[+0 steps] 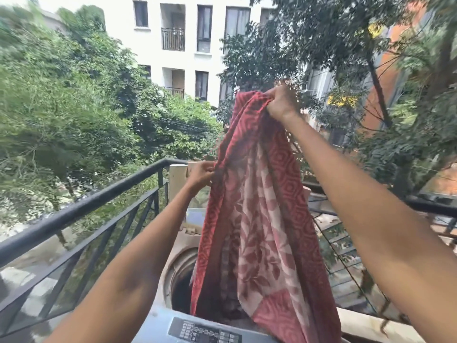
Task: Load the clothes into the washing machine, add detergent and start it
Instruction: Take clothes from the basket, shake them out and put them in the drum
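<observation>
Red cloth [257,219] hanging (over drum [181,280]), right hand [280,101] gripping top, left hand [201,174] pinching edge

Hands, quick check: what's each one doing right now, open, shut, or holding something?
Left hand: pinches the edge of the red patterned cloth.
Right hand: grips the bunched top of the same cloth, raised high.

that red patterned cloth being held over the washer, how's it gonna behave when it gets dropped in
Probably floppy: the red patterned cloth hangs in loose folds from the right hand and left hand. It looks thin and fairly light, held high by pinches alone. One bottom corner drapes over the washing machine rim, so it may snag or spill outside the drum.
</observation>
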`<control>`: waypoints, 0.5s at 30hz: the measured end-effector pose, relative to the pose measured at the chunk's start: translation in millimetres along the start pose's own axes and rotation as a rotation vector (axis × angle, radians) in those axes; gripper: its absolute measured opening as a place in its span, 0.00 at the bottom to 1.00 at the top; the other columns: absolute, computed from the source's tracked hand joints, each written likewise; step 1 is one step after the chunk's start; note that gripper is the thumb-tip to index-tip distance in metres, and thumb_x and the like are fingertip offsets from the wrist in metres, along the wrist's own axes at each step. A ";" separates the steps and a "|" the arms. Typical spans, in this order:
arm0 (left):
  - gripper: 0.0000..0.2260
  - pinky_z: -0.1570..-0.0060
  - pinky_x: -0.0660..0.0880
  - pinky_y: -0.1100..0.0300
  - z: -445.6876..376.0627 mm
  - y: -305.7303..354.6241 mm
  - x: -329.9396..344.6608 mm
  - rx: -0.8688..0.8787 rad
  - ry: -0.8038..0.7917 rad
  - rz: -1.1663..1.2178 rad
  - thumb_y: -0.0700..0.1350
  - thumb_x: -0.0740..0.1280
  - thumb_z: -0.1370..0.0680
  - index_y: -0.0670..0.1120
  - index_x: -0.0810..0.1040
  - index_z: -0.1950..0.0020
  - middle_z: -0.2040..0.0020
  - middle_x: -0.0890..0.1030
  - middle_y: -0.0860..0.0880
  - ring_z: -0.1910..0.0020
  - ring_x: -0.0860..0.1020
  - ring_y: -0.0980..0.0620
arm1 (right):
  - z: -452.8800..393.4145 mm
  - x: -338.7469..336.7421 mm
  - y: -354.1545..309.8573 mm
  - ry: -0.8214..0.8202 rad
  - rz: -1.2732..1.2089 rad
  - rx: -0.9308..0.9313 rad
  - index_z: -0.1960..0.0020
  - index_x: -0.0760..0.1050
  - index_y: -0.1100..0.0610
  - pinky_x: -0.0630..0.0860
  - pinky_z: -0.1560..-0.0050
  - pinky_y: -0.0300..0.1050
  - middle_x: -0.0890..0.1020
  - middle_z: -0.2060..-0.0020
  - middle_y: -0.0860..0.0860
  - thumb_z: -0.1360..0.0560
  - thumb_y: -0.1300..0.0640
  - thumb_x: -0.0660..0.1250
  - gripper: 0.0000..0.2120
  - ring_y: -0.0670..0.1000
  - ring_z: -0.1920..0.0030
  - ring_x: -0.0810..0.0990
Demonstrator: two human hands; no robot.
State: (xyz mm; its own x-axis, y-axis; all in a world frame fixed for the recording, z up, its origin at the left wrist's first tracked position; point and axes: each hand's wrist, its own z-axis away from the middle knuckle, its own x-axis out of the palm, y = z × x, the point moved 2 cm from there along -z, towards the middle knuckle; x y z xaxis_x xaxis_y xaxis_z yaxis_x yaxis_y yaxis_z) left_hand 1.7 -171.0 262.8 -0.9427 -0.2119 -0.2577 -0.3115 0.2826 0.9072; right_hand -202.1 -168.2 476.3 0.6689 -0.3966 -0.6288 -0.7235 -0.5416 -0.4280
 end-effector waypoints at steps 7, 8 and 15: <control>0.25 0.62 0.76 0.61 22.9 -52.5 -20.5 -0.260 -0.494 -0.332 0.29 0.58 0.27 0.45 0.71 0.32 0.39 0.77 0.46 0.58 0.76 0.53 | 80.5 92.4 47.6 -0.234 0.220 0.093 0.52 0.82 0.61 0.72 0.60 0.43 0.83 0.55 0.59 0.26 0.66 0.63 0.09 0.58 0.53 0.81; 0.26 0.55 0.76 0.57 25.4 -47.4 -19.0 -0.240 -0.476 -0.257 0.30 0.59 0.27 0.46 0.70 0.31 0.37 0.76 0.46 0.52 0.77 0.51 | 93.8 108.0 50.9 -0.271 0.222 0.114 0.52 0.82 0.62 0.72 0.59 0.42 0.83 0.55 0.59 0.25 0.68 0.61 0.10 0.57 0.53 0.81; 0.13 0.68 0.76 0.62 38.8 -35.4 26.9 -0.112 -0.488 -0.135 0.46 0.70 0.25 0.48 0.76 0.41 0.55 0.81 0.49 0.63 0.79 0.55 | 145.4 159.2 58.2 -0.488 0.272 0.148 0.42 0.71 0.58 0.74 0.53 0.48 0.79 0.47 0.59 0.27 0.67 0.63 0.14 0.59 0.47 0.77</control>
State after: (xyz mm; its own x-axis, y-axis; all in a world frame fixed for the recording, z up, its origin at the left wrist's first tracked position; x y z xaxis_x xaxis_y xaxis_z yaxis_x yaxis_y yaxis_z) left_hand -17.3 -150.4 210.9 -0.8492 0.2286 -0.4760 -0.4449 0.1758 0.8782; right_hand -162.5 -155.1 256.9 0.3249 -0.0998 -0.9404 -0.8979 -0.3448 -0.2736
